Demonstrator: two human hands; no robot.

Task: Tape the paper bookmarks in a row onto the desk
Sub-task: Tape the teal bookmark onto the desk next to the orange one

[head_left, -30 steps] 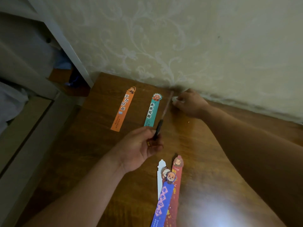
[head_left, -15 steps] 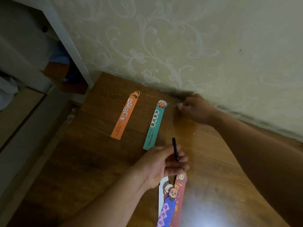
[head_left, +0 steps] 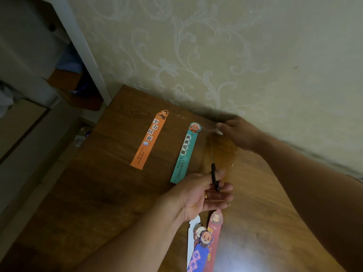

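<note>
**A:** Where do the bookmarks lie?

**B:** Two lie flat on the brown wooden desk (head_left: 98, 193), near its far edge by the cream patterned wallpaper (head_left: 216, 55). The orange paper bookmark (head_left: 148, 140) is on the left and the teal paper bookmark (head_left: 185, 154) on its right. They are side by side but apart, both slanted the same way with their tops toward the wall.

**A:** How do they look?

**B:** They are long narrow strips. Each has a cartoon head at the top and a column of white Chinese characters below it. The teal one's head has white hair.

**A:** And the rest?

**B:** They sit in a loose overlapping pile at the near edge. There is a dark red bookmark (head_left: 215, 232), a blue bookmark (head_left: 198, 258) over it and a plain white bookmark (head_left: 191, 238) at their left.

**A:** The hands?

**B:** The left hand (head_left: 202, 193), just above that pile, grips a slim black-handled tool (head_left: 215, 177) between thumb and fingers. Its thin blade points at the wall; whether it is scissors or a knife, I cannot tell. The right hand (head_left: 241, 134), by the wall just right of the teal strip's top, pinches a small white piece (head_left: 219, 131) that is too blurred to name.
</note>
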